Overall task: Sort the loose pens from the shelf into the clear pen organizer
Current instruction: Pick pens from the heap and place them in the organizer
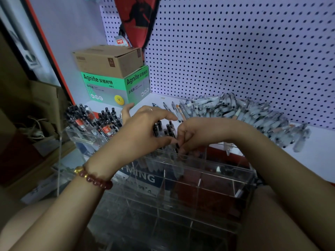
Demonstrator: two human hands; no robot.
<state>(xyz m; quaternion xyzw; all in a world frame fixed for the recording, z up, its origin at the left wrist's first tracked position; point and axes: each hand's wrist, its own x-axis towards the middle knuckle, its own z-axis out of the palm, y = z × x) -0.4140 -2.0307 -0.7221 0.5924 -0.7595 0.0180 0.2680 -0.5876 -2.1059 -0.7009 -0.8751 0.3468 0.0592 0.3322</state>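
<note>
We see both hands meeting over a clear acrylic pen organizer (213,180) with many square compartments, which stands at the front edge of the white shelf (319,147).

The left hand (143,127) arches over a bunch of black pens (165,128) standing upright in a rear compartment. Its forefinger curves over the top of the bunch and its thumb closes in from below, so the fingers curl round the pens. A bracelet of dark red beads (94,178) sits on that wrist.

The right hand (199,134) comes in from the other side. Its fingers are curled and bunched together, with the tips pointing down among the same pens, right by the left thumb. We cannot tell whether they pinch a pen.

More black pens with red and white labels (94,122) fill the organizer's compartments to the left. Its nearer compartments look see-through to what lies underneath.

The loose pens to be sorted, a long heap of pale grey pens (253,113), lie on the shelf behind and to the right of the hands, along the foot of the white pegboard wall (235,51).

In the back left corner a brown cardboard box (108,59) rests on a green and grey box printed "Agnite" (116,87). A red and black bag (137,19) hangs above them.
</note>
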